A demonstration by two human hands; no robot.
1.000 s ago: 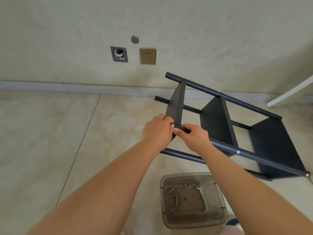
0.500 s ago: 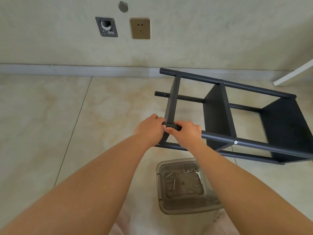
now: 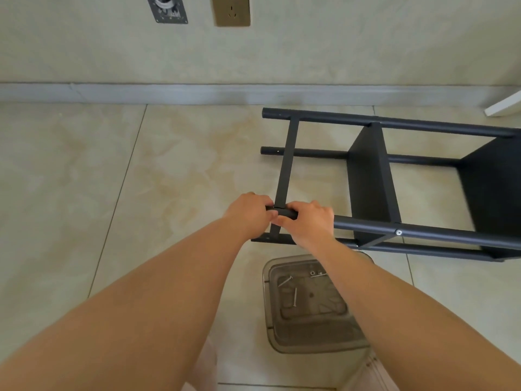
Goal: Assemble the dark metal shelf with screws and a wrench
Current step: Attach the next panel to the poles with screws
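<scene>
Head view: the shelf (image 3: 369,176) lies on its side on the floor, and your left hand (image 3: 248,214) and right hand (image 3: 308,221) both curl round the near pole's (image 3: 423,231) end. Hold it square on the panel (image 3: 284,165); screws (image 3: 295,297) wait in the tub (image 3: 318,344).

A pale plastered wall (image 3: 338,38) runs along the far side, with a grey skirting board (image 3: 169,93) at its foot. On it sit a brass-coloured socket (image 3: 231,10) and, left of that, a metal plate (image 3: 167,9). Glossy beige marbled floor tiles (image 3: 70,179) with thin dark joints fill the rest.
</scene>
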